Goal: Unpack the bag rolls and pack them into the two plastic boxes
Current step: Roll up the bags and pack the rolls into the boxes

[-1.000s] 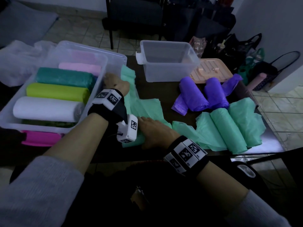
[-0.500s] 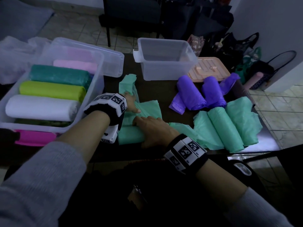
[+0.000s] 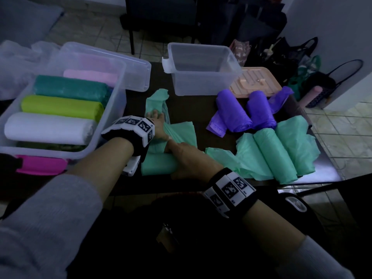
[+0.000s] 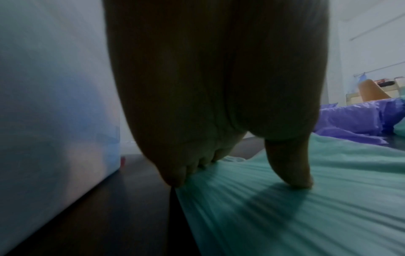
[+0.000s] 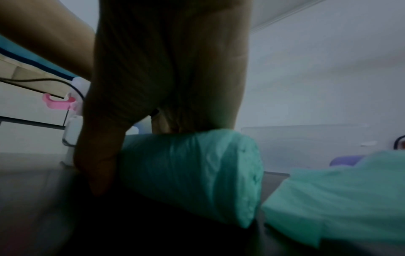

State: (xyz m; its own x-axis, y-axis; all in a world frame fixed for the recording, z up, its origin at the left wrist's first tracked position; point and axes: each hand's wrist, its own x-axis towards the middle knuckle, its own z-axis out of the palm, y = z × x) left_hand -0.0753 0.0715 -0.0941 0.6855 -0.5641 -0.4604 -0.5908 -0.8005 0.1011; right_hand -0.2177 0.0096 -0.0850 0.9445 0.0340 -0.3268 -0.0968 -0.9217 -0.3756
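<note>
A mint green bag roll (image 3: 157, 165) lies near the table's front edge, with its loose sheet (image 3: 181, 131) stretched away from it. My right hand (image 3: 185, 158) grips the roll (image 5: 190, 166), thumb on the near side and fingers over the top. My left hand (image 3: 158, 124) presses straight fingertips (image 4: 186, 170) and thumb on the sheet (image 4: 285, 216), pulled into pleats. The big clear box (image 3: 112, 109) at left holds white, lime, teal and pink rolls. The smaller clear box (image 3: 201, 81) at the back is empty.
Two purple rolls (image 3: 247, 115) and three mint green rolls (image 3: 279, 150) lie on the right of the dark table. A peach lid (image 3: 259, 81) sits behind them, and a pink lid (image 3: 40, 165) under the big box. Bags and a chair stand beyond.
My left hand has moved from beside the big box onto the green sheet, drawing it taut. The right hand has stayed on the roll.
</note>
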